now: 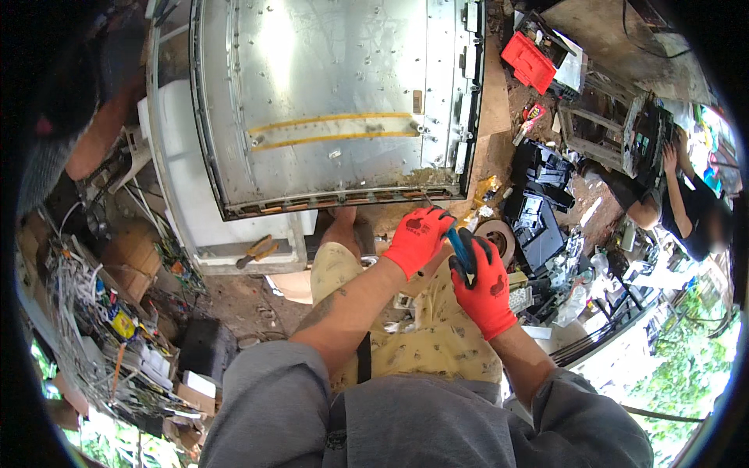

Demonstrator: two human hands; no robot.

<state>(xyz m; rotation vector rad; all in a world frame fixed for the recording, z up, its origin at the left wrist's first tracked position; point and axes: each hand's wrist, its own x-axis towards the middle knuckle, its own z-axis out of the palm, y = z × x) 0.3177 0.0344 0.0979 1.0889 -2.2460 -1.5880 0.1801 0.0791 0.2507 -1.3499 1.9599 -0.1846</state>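
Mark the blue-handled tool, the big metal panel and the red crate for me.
blue-handled tool (462, 251): head view, on the blue handle between the gloved hands.
metal panel (328, 70): head view, on its bare grey sheet face.
red crate (529, 61): head view, on its red side.

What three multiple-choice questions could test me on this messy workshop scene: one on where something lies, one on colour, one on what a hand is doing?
1. Where does the wooden-handled tool lie?
A. on the white ledge beside the metal panel
B. in the red crate
C. on the person's knee

2. What colour are the gloves?
A. yellow
B. red and black
C. white

3. What is the right hand doing?
A. hanging open
B. resting on the panel
C. gripping a blue-handled tool

Answers: A, the wooden-handled tool rests by the metal panel; B, the left hand shows it; C, the right hand wraps the blue-handled tool.
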